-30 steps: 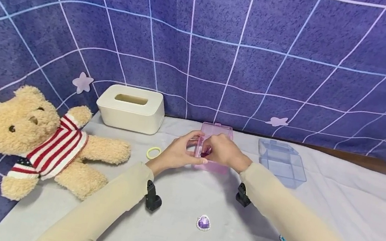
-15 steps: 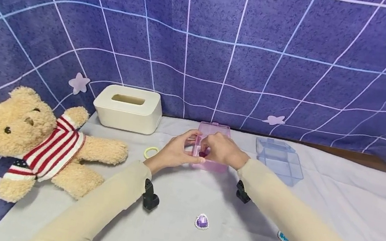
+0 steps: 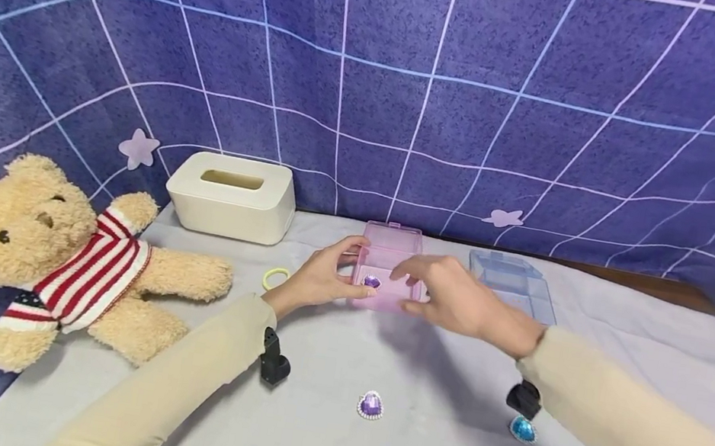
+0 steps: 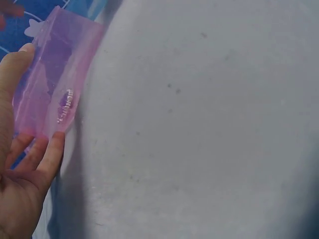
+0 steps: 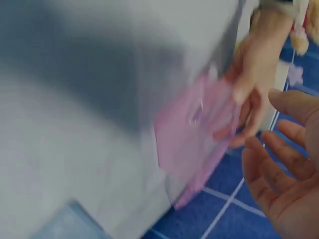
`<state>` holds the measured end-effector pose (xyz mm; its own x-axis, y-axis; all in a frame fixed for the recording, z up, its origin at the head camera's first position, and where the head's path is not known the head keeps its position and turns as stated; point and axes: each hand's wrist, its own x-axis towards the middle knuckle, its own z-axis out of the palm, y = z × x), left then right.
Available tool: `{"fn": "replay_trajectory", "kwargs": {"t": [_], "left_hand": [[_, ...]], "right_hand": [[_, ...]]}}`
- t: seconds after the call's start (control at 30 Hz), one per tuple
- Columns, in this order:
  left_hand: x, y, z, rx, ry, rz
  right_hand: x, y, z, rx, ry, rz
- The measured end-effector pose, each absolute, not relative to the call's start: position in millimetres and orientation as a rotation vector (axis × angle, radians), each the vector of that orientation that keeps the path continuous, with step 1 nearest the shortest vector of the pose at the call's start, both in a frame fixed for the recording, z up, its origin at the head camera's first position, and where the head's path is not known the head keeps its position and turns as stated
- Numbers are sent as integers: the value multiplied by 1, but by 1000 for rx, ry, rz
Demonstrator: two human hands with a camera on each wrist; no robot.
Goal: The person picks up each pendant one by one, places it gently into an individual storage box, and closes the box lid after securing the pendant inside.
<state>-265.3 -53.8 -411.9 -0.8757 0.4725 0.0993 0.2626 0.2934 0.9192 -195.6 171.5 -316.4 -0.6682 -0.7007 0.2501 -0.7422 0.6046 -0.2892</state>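
Our right hand (image 3: pixel 453 297) has drawn rightward off the purple gem (image 3: pixel 372 281), fingers loosely bent, holding nothing. That gem lies in the pink box (image 3: pixel 391 304), whose left side our left hand (image 3: pixel 320 277) grips; another purple heart (image 3: pixel 370 405) lies nearer, about midway between both hands.

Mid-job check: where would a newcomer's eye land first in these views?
Probably on the tan plush teddy bear in a red-and-white striped sweater, at the head view's far left. Next, likely the open, translucent pink plastic box near the middle, with a purple gem with a white beaded rim inside and the person's left hand holding the box.
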Motion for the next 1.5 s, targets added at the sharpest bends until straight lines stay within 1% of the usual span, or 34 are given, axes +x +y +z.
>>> {"fn": "replay_trajectory", "kwargs": {"t": [0.13, 0.37, 0.47, 0.57, 0.7, 0.8, 1.07, 1.33, 1.5], "left_hand": [[-266, -54, -410, 680, 2360, 1629], [-260, -53, -398, 656, 2295, 1657], [-256, -53, -388, 641, 2280, 1653], [-258, -53, -392, 638, 2322, 1628], [-266, -53, -408, 629, 2376, 1618], [-266, -54, -413, 624, 2377, 1632], [-264, -57, -414, 630, 2373, 1641], [-266, -54, -416, 647, 2359, 1661], [-267, -54, -417, 648, 2365, 1657]], "right_hand": [[-167, 171, -329, 1234, -2713, 673], [-118, 160, -371, 1266, -2739, 798], [-103, 157, -382, 1240, -2750, 780], [-95, 156, -389, 1205, -2759, 737], [-92, 156, -394, 1186, -2765, 705], [-94, 157, -399, 1211, -2729, 703], [-95, 156, -408, 1305, -2602, 746], [-99, 157, -403, 1348, -2543, 706], [-104, 158, -399, 1380, -2480, 758]]}}
